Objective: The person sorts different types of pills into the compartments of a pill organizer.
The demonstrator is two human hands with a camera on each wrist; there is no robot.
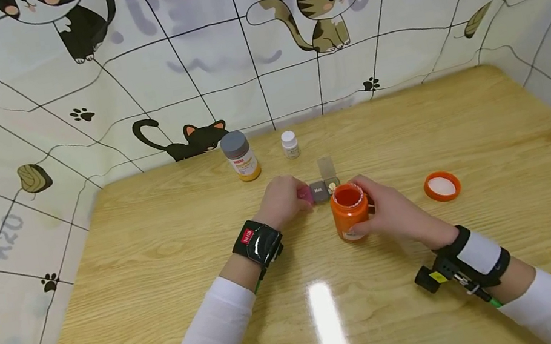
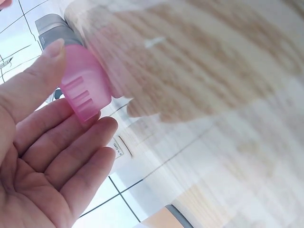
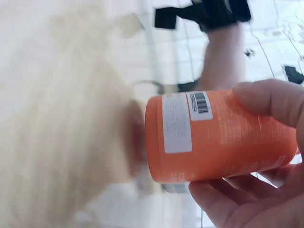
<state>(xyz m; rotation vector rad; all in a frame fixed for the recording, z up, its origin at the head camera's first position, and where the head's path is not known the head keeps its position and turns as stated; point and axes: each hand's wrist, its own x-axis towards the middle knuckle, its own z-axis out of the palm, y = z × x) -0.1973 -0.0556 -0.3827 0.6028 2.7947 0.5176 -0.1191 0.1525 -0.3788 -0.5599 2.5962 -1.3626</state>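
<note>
My left hand pinches the pink end of a small pill organizer lying on the table, thumb on one side and fingers on the other. In the left wrist view the pink end shows ridges, with grey compartments beyond it. One compartment's lid stands open, and pale pills show inside. My right hand grips an uncapped orange bottle close beside that compartment, its mouth facing up. The right wrist view shows the bottle's white label and barcode.
An orange screw cap with a white liner lies upside down to the right. Toward the back stand a grey-capped bottle and a small white bottle. Behind the wooden table hangs a cat-patterned sheet.
</note>
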